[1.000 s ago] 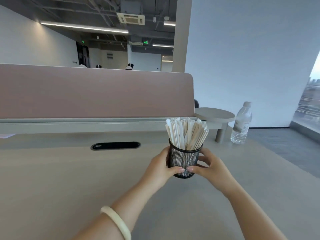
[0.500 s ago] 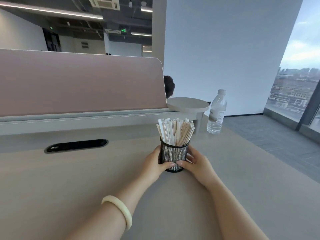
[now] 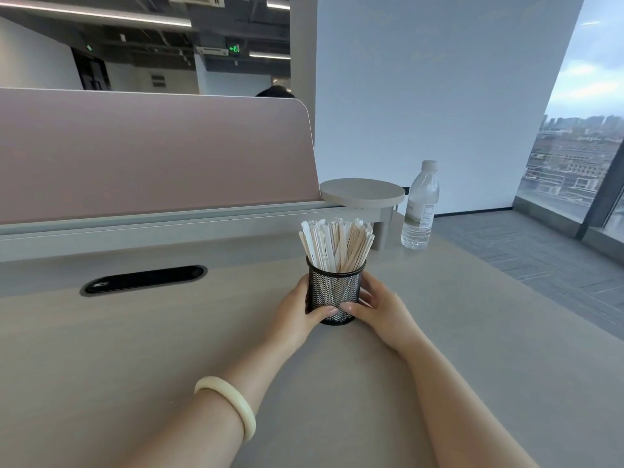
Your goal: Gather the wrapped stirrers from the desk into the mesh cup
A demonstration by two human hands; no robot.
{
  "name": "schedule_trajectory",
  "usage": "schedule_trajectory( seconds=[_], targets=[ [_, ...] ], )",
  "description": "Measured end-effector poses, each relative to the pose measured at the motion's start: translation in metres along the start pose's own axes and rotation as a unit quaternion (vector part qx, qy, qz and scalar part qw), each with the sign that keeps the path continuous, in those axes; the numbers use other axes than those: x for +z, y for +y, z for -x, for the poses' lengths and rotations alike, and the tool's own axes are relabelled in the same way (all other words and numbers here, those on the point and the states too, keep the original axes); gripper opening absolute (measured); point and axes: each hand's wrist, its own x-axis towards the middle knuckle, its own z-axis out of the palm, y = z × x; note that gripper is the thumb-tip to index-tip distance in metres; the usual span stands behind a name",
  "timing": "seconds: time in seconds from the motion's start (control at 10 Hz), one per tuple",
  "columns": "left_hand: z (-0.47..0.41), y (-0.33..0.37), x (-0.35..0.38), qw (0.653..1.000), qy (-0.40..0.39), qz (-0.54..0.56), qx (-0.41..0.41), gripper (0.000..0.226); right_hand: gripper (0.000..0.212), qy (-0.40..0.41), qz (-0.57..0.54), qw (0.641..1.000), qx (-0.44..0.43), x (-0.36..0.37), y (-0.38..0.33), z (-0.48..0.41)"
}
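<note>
A black mesh cup (image 3: 334, 292) stands upright on the beige desk (image 3: 135, 349), near the middle of the view. Several paper-wrapped stirrers (image 3: 336, 246) stick up out of it in a fanned bunch. My left hand (image 3: 297, 315) clasps the cup's left side and my right hand (image 3: 381, 309) clasps its right side, thumbs meeting at the front near the base. I see no loose stirrers on the desk. A pale bangle (image 3: 229, 405) circles my left wrist.
A pink partition (image 3: 152, 153) runs along the desk's back. A black cable slot (image 3: 143, 279) lies left of the cup. Behind the cup are a round grey stand (image 3: 363, 192) and a clear water bottle (image 3: 420, 206). The desk edge drops to floor at right.
Both hands keep hold of the cup, which stays on the desk. The camera has shifted, so the view looks more to the right and shows more of the window.
</note>
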Motion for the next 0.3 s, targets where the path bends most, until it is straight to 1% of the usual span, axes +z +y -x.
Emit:
schedule_trajectory(
  seconds=[0.1, 0.2, 0.3],
  targets=[
    [0.0012, 0.0007, 0.0012, 1.000, 0.007, -0.009, -0.001, 0.070, 0.061, -0.005, 0.000, 1.000, 0.005, 0.0005, -0.0018, 0.0010],
    [0.0009, 0.0005, 0.0009, 1.000, 0.003, -0.017, 0.005, 0.082, 0.062, -0.023, -0.009, 1.000, 0.006, -0.0008, -0.0027, 0.0008],
    [0.0107, 0.0034, -0.0029, 0.997, 0.050, -0.010, -0.050, 0.113, 0.081, 0.038, -0.030, 0.998, 0.028, -0.0038, -0.0061, 0.0066]
  ],
)
